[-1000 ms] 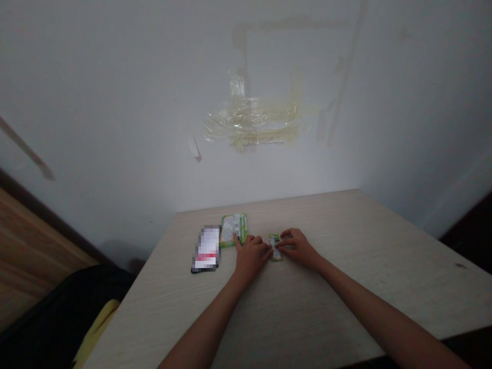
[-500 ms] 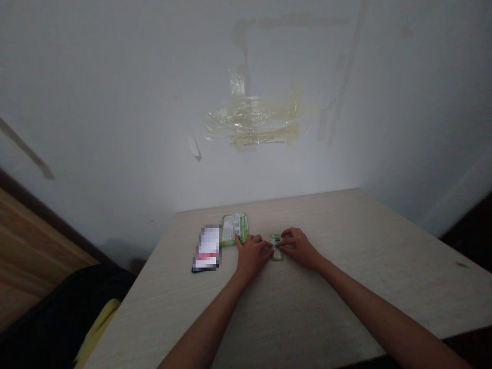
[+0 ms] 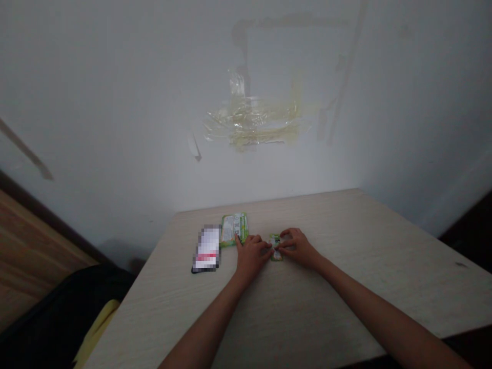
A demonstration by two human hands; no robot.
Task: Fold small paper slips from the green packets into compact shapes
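Observation:
A small green-and-white card or packet [image 3: 276,257] lies on the pale wooden table, between my two hands. My left hand [image 3: 252,252] rests at its left edge, thumb and forefinger closed on that side, while its little finger sticks out toward a larger green packet [image 3: 233,225] with printed text. From the right, my right hand [image 3: 299,248] has its fingertips and thumb on the same small card, partly covering it. What is printed on the card is too small to read.
A phone [image 3: 207,248] with a blurred screen lies left of the larger packet. The table [image 3: 326,307] meets a wall [image 3: 154,102] with old clear tape [image 3: 257,123] on it. Dark fabric and a yellow cloth [image 3: 98,328] are at the lower left, beside a wooden panel [image 3: 26,246].
Almost nothing differs. The fingertips of my right hand have shifted very slightly left over the small card; my left hand stays where it was.

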